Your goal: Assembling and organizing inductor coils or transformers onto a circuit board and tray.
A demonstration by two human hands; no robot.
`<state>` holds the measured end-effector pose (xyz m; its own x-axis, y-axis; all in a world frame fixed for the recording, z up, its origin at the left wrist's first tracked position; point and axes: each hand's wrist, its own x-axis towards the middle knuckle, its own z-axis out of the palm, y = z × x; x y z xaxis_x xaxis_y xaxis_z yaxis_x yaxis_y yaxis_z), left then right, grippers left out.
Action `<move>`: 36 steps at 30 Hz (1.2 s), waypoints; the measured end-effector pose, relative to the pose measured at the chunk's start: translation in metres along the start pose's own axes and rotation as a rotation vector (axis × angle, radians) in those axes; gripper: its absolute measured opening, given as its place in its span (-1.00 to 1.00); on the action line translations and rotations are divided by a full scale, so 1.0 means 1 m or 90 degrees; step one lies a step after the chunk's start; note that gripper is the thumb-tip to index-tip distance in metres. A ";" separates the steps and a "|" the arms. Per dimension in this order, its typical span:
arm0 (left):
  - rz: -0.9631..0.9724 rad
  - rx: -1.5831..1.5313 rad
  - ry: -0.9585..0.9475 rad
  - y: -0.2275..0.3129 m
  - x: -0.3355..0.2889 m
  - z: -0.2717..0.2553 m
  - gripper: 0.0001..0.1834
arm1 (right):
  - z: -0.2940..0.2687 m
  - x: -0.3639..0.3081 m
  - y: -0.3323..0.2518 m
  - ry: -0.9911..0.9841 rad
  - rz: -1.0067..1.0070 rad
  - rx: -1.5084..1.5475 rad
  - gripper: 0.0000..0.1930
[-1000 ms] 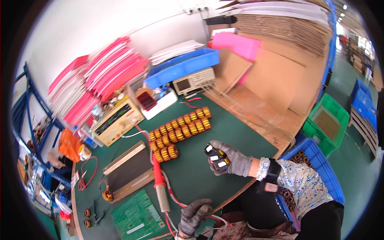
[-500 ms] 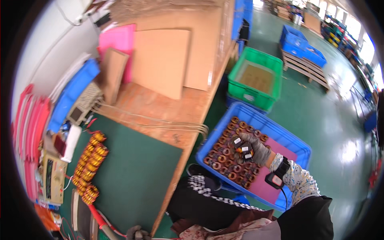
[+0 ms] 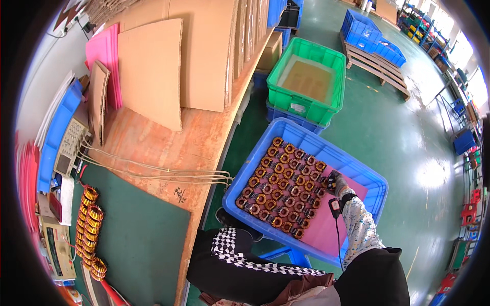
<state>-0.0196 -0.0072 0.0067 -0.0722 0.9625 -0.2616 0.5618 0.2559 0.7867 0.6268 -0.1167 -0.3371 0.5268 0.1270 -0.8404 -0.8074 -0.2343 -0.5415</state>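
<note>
My right hand [image 3: 339, 185], in a grey glove, is at the right end of the coil rows inside a blue crate [image 3: 375, 178]. Its fingers are closed on a dark coil [image 3: 332, 179] with bits of orange, partly hidden by the glove. Beside it, rows of copper-wound toroidal coils [image 3: 286, 186] stand on a pink sheet [image 3: 332, 224], some showing black sides. My left hand is out of the picture. On the green bench mat [image 3: 148, 229] lie stacked rows of yellow-gold ring coils [image 3: 90, 224].
A green crate [image 3: 339, 76] with a brown bottom sits on a blue one beyond the coils. Cardboard sheets [image 3: 150, 71] lean on the wooden bench [image 3: 153, 148]. Cables [image 3: 168, 173] cross its edge. Farther off, blue crates [image 3: 362, 30] rest on a pallet [image 3: 377, 69].
My right hand has moved from above the coil rows to their right end. The several labelled black pieces it showed are no longer visible there. My left hand has left the picture; the view has shifted.
</note>
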 end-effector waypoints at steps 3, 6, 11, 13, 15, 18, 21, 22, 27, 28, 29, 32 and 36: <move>0.434 0.341 0.089 0.001 0.007 0.010 -0.81 | 0.011 0.017 -0.004 -0.022 -0.020 -0.029 -0.67; -0.036 -0.101 0.122 0.022 0.000 0.023 -0.81 | 0.013 0.044 -0.004 0.059 -0.020 -0.010 -0.67; 0.129 0.087 0.102 0.013 0.002 0.013 -0.79 | 0.016 0.055 -0.006 0.072 -0.003 0.026 -0.68; -0.060 -0.070 0.092 0.020 0.001 0.014 -0.81 | 0.017 0.052 -0.007 -0.007 0.004 0.043 -0.77; -0.038 -0.061 0.113 0.024 0.005 0.020 -0.80 | 0.002 0.065 -0.008 -0.013 -0.005 0.037 -0.78; 0.392 0.288 0.074 -0.015 0.012 0.003 -0.78 | 0.003 0.063 -0.003 0.144 0.036 0.001 -0.78; 0.460 0.364 0.056 -0.016 0.013 -0.002 -0.64 | 0.003 0.028 -0.007 0.036 -0.022 -0.044 -0.76; 0.461 0.365 0.054 -0.013 0.010 -0.002 -0.64 | 0.000 0.021 -0.005 0.029 -0.048 -0.083 -0.72; 0.484 0.361 0.158 -0.003 0.015 0.018 -0.75 | -0.037 0.020 0.022 0.031 -0.024 -0.319 -0.72; 0.483 0.365 0.151 -0.004 0.013 0.016 -0.75 | -0.039 0.011 0.033 -0.020 -0.104 -0.572 -0.70; 0.276 0.172 0.115 -0.004 0.011 0.012 -0.75 | -0.039 -0.001 0.044 -0.076 -0.183 -0.822 -0.68; 0.047 0.002 0.067 -0.009 0.009 -0.001 -0.77 | -0.019 -0.073 0.076 -0.215 -0.406 -1.288 -0.53; 0.499 0.398 0.056 -0.004 0.015 0.009 -0.67 | -0.016 -0.095 0.123 -0.323 -0.356 -1.320 -0.45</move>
<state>-0.0151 0.0052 -0.0057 0.4566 0.8487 0.2668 0.8069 -0.5214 0.2777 0.4821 -0.1734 -0.3237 0.1656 0.6145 -0.7714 0.8761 -0.4508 -0.1710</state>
